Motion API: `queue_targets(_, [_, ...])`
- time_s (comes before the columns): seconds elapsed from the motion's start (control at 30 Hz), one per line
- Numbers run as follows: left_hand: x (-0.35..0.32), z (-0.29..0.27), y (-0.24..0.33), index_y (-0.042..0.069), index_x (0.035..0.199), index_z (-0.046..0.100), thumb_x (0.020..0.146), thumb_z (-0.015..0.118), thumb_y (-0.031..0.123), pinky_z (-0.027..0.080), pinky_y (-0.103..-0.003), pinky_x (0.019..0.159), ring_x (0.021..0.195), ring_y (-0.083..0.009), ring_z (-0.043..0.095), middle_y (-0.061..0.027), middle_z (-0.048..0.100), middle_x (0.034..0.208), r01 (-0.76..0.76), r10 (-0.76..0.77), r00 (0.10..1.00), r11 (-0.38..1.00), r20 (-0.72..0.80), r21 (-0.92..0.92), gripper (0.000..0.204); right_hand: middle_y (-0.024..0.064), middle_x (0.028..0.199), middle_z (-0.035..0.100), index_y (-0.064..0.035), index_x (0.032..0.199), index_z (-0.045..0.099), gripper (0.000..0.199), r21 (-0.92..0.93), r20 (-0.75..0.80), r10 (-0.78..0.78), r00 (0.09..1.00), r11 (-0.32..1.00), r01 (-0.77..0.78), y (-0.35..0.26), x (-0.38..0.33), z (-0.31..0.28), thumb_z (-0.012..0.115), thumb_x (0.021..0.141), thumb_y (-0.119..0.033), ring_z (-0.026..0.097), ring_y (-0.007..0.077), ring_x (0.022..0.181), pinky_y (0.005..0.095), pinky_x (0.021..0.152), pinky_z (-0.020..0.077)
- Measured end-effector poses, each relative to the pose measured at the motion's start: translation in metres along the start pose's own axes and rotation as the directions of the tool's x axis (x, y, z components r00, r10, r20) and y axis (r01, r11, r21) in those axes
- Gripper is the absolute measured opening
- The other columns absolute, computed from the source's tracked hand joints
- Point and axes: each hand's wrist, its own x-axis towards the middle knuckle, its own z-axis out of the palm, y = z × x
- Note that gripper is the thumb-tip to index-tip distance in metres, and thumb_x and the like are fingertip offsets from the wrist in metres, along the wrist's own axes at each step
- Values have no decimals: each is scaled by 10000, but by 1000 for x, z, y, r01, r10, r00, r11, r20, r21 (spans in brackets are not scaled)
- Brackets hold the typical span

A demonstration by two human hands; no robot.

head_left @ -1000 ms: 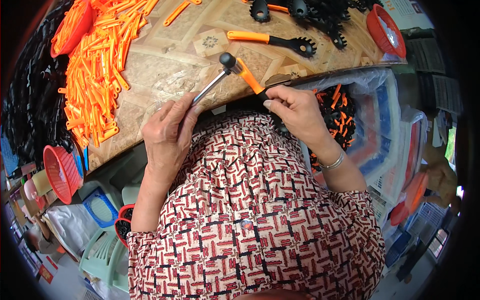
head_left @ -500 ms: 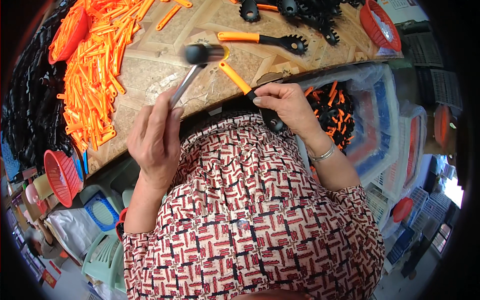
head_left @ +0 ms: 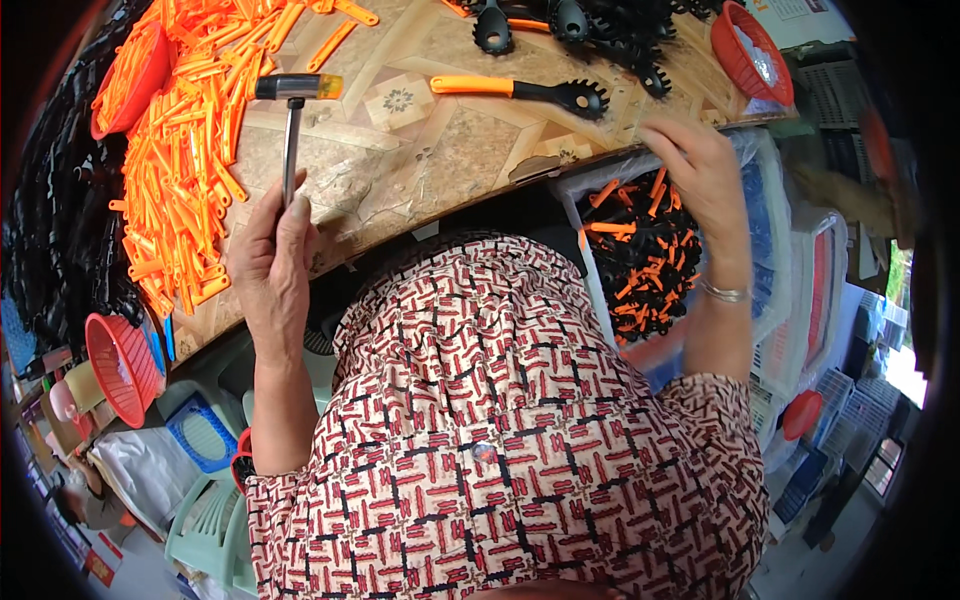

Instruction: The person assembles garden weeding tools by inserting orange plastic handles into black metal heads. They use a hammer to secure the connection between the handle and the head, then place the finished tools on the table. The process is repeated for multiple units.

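My left hand (head_left: 272, 255) is closed around the metal shaft of a mallet (head_left: 298, 88) with a black and yellow head, held upright over the table near the orange handles. My right hand (head_left: 697, 170) is at the table's right front edge, fingers stretched out and holding nothing that I can see. Below it, a plastic-lined crate (head_left: 605, 290) holds many black pieces with orange handles (head_left: 655, 255). On the table, near my right hand, lies a pasta server (head_left: 520, 90) with an orange handle and a black toothed head.
Loose orange handles (head_left: 185, 190) are heaped on the table's left side, beside a red basket (head_left: 140, 80). Black spoon and server heads (head_left: 570, 20) lie at the far edge. Another red basket (head_left: 748, 55) stands far right, and one (head_left: 122, 368) sits lower left.
My right hand has let go of the orange-handled black utensil and moved right, over the crate. The mallet in my left hand has moved left and upright.
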Motion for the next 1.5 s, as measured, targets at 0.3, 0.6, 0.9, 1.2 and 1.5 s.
queue_targets(0.3, [-9,8,-3,-4,1235,717,986,698,89,533,-281,754,825,-129,668,-85,737,945,-143,126,989,937,72,318,267,43,1002,710,-44,958,700,150,-250,-25,-371,928,902,354,-56,40,61,738,888,-171,647,265,990,420,824,459])
queue_targets(0.6, [-17,35,18,91,1285,709,873,777,30,490,-353,594,656,-239,618,-95,607,796,-609,385,788,604,481,514,422,19,706,706,-38,938,700,155,641,643,249,725,344,-686,-69,-34,77,693,989,-184,638,68,563,192,488,407])
queue_targets(0.9, [-14,40,15,24,1263,690,841,771,-17,451,-371,554,611,-247,570,-96,573,754,-628,402,775,582,488,518,432,2,689,703,-71,908,704,155,613,593,307,745,428,-664,-73,-34,84,697,983,-206,624,52,546,177,485,362])
queue_targets(1.2, [-15,25,18,86,1333,678,898,721,-43,495,-296,677,750,-183,636,-98,693,938,-605,396,782,670,482,431,455,14,705,700,-54,919,712,150,603,628,232,742,457,-654,-64,-28,65,715,970,-195,636,65,581,200,502,396])
queue_targets(1.5, [4,-11,7,4,1401,626,1061,602,136,346,-189,569,664,-25,451,54,524,806,35,-36,999,996,-5,-81,365,151,955,744,-37,1011,754,238,-21,25,229,973,973,-228,9,-1,-19,684,967,-260,716,314,871,380,737,540])
